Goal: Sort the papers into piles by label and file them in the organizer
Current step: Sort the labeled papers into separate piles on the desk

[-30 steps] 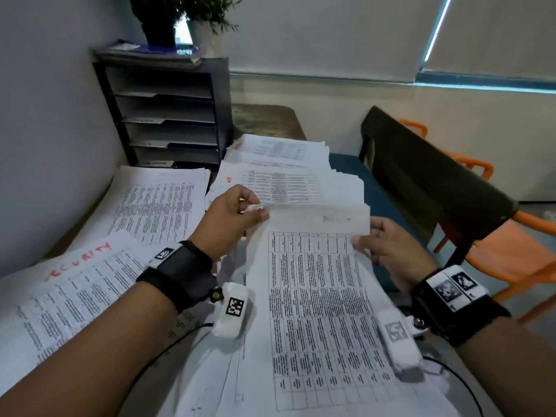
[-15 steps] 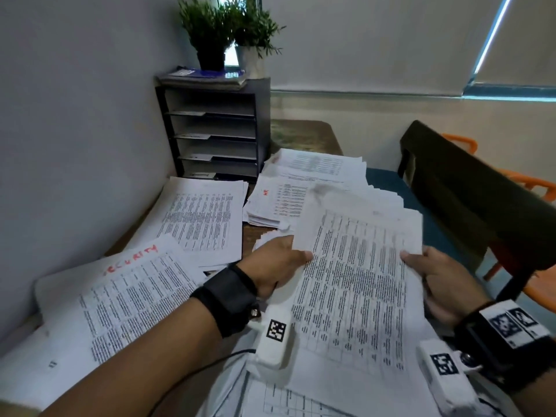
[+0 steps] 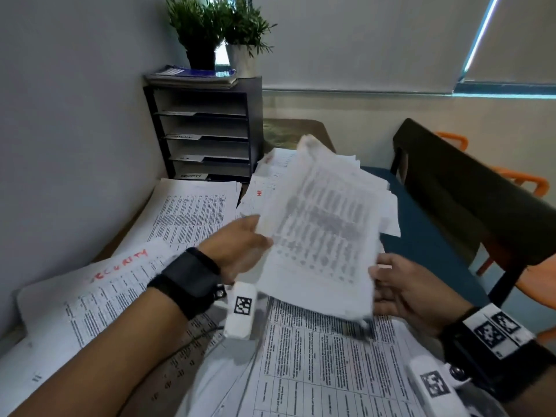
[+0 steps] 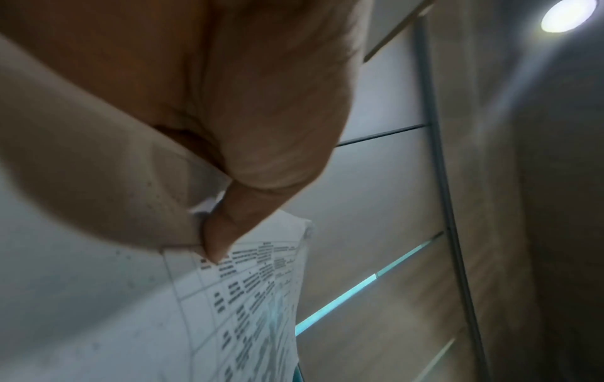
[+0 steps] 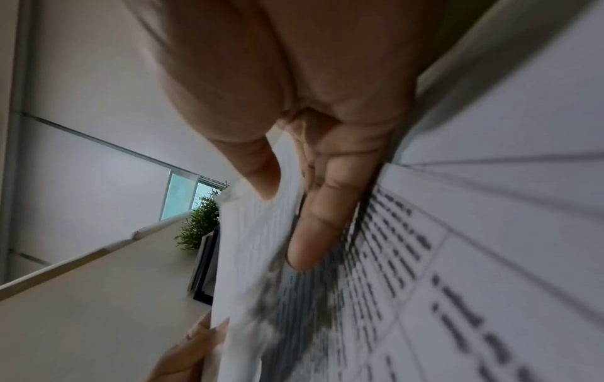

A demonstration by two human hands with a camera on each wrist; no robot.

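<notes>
A printed table sheet (image 3: pixel 319 236) hangs tilted above the near stack of papers (image 3: pixel 331 365). My left hand (image 3: pixel 258 233) pinches its left edge, thumb on top; the left wrist view shows the thumb and fingers (image 4: pixel 212 240) clamped on the sheet (image 4: pixel 248 297). My right hand (image 3: pixel 376 272) holds the lower right edge, and in the right wrist view the sheet (image 5: pixel 251 245) runs between thumb and fingers (image 5: pixel 314 227). Sorted piles lie ahead: one marked SECURITY (image 3: pixel 105 293), one marked HR (image 3: pixel 261 192), an unmarked one (image 3: pixel 192 212). The black shelf organizer (image 3: pixel 207 130) stands at the back left.
A grey wall (image 3: pixel 60 145) closes the left side. Two potted plants (image 3: pixel 216 28) and some booklets (image 3: pixel 192 76) sit on the organizer. A black chair back (image 3: pixel 469 188) and orange chairs (image 3: pixel 529 182) stand on the right, beyond a blue surface (image 3: pixel 421 236).
Both hands have lifted the sheet off the near stack and carried it up and forward, toward the far piles. The sheet now blurs with motion.
</notes>
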